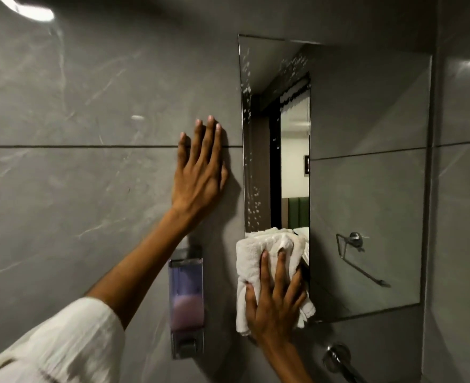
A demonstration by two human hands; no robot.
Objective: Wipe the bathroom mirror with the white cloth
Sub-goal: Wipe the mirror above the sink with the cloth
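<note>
The frameless bathroom mirror (366, 175) hangs on the grey tiled wall, with white droplets and specks along its left edge and upper part. My right hand (275, 302) presses a folded white cloth (251, 261) flat against the mirror's lower left corner; the cloth overlaps the mirror's edge onto the wall. My left hand (199, 170) rests flat on the wall tile just left of the mirror, fingers spread, holding nothing. A white sleeve covers my left upper arm.
A wall-mounted soap dispenser (186, 299) with pinkish liquid hangs below my left forearm. A chrome tap (338, 360) sticks out below the mirror. The mirror reflects a doorway and a towel ring (352, 241).
</note>
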